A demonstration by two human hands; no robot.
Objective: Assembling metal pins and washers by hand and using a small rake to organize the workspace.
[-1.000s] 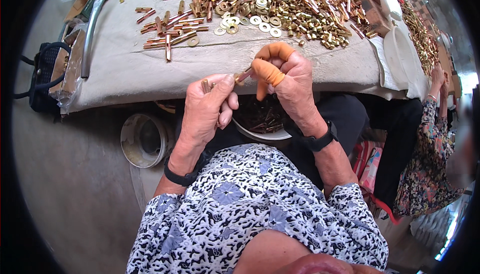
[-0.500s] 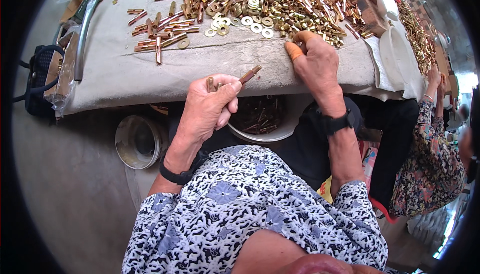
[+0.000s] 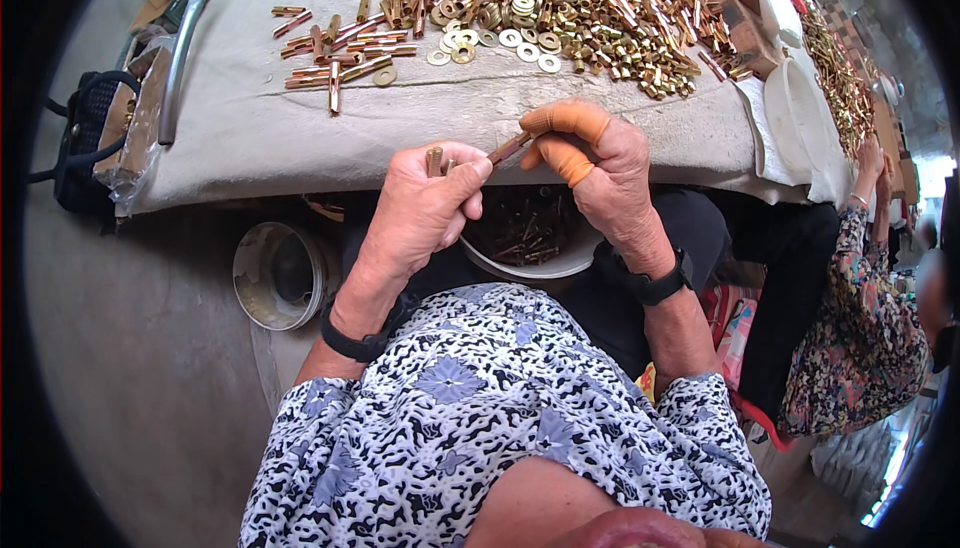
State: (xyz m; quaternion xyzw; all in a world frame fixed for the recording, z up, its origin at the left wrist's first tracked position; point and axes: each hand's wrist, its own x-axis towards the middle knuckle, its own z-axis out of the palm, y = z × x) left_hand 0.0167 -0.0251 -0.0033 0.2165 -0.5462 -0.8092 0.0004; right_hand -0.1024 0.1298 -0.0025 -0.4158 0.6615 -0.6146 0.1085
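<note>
My left hand (image 3: 415, 210) is closed round a brassy, copper-tinted sleeve anchor (image 3: 508, 150), its far end sticking out to the right between thumb and forefinger. Further metal rods (image 3: 434, 161) poke up from the same fist. My right hand (image 3: 606, 170), with orange covers on thumb and forefinger, pinches the anchor's outer end; whether a small part sits there too is hidden by the fingers. Beyond the hands, on the cloth-covered table, lie flat washers (image 3: 549, 63), a heap of small nuts (image 3: 635, 60) and loose sleeve anchors (image 3: 335, 88).
A white bucket (image 3: 535, 272) holding metal pieces stands under the table edge, between my knees. Another bucket (image 3: 278, 276) sits on the floor at left. A dark bag (image 3: 85, 148) and a curved metal bar (image 3: 183, 68) are far left. A co-worker's sleeve (image 3: 850, 278) shows at right.
My right hand has come back from the nut pile, moving left and nearer, and now meets the anchor's end. My left hand keeps its hold. The whole view has shifted slightly.
</note>
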